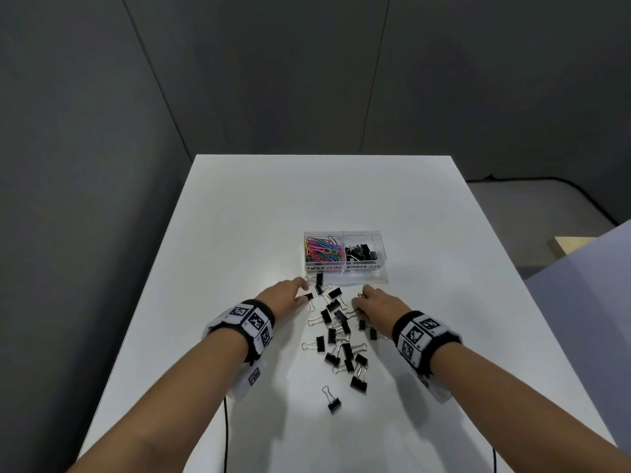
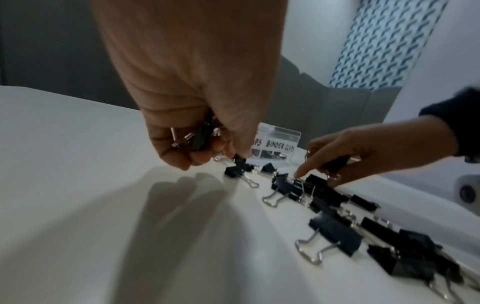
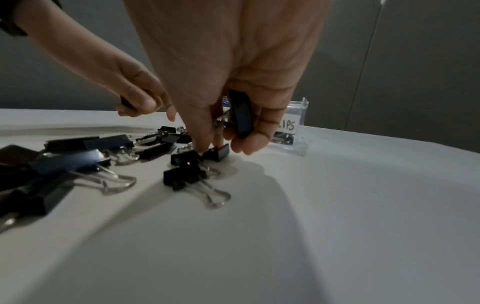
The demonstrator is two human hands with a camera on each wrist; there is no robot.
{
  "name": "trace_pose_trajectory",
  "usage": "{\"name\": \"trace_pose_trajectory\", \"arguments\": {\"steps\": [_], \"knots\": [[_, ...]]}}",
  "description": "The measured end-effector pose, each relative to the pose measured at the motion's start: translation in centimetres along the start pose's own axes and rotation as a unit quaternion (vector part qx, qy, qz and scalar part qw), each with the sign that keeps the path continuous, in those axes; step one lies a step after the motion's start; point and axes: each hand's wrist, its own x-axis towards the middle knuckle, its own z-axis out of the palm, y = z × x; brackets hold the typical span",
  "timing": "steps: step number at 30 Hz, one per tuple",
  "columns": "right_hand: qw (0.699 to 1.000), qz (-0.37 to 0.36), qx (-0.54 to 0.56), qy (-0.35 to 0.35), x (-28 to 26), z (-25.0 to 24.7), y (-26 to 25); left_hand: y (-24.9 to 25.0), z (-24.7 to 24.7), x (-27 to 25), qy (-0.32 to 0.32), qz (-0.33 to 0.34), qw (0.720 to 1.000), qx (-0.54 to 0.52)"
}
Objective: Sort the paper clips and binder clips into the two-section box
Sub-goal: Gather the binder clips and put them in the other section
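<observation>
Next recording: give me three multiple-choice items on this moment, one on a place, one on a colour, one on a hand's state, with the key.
1. Where do the coloured wire paper clips lie?
A. in the left section of the clear plastic two-section box
B. in its right section
C. loose on the white table

2. What colour are the loose metal binder clips on the table?
A. red
B. black
C. white

3. What is the right hand doing?
A. lying flat and empty
B. lifting the box
C. holding a binder clip in its curled fingers

Key: 1 A, they fill the section labelled PAPER CLIPS; 2 B, black bodies with silver wire handles; 3 C, the right wrist view shows a black clip in its grip.
</observation>
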Motion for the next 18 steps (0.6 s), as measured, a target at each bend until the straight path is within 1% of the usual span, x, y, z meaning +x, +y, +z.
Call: {"name": "trace_pose_trajectory", "arguments": {"steps": [3,6,9,13,16,18], "knots": [[1.000,0.017,0.010,0.011,0.0,0.5,0.2,0.3,0.6,0.5,-0.025,0.017,0.998,0.062],[0.998,0.028,0.052,0.023,-0.2,1.1,0.4,0.9,0.9,0.9,-0.006,0.016,0.995,0.101],[0.993,0.038,0.105,0.032,-0.4,1.4,0.6,1.2,0.9,1.4,-0.003,0.015,0.994,0.108],[0.982,0.076,0.167,0.042,-0.8,1.4,0.5,1.2,1.1,1.6,0.012,0.014,0.994,0.103],[0.981,0.076,0.179,0.023,-0.9,0.9,0.7,0.8,1.0,1.6,0.014,0.015,0.997,0.072],[0.980,0.071,0.186,0.025,-0.8,0.0,0.9,0.4,0.7,1.7,0.006,0.018,0.998,0.057]]}}
